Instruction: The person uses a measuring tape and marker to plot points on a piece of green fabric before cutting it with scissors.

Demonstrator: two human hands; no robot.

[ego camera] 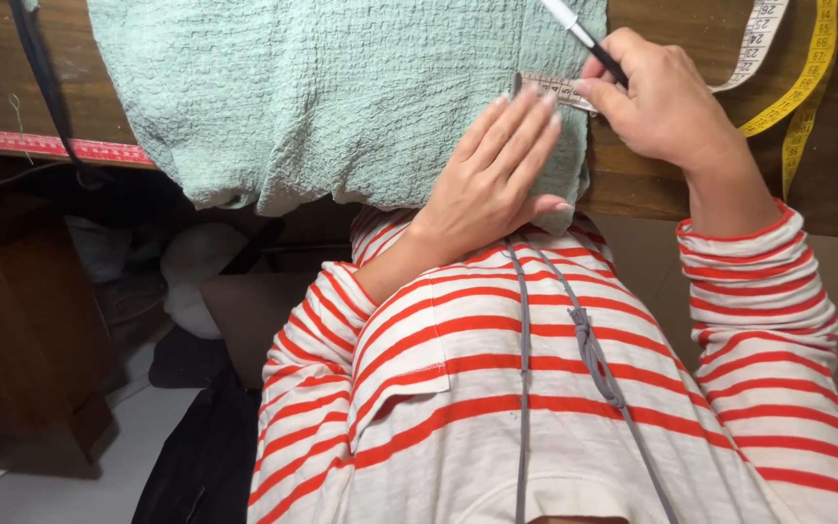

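My left hand lies flat, fingers spread, pinning the pale green waffle-textured cloth near its right edge on the dark wooden desk. My right hand is clenched around a black-and-silver pen, tip touching a short strip of white measuring tape laid on the cloth. The cloth looks light, soft and floppy, likely to slide and bunch, so I judge pressing flat beats pinching. Its lower edge droops over the desk's front edge. A yellow tape measure lies just right, leaving little room there; open cloth lies left.
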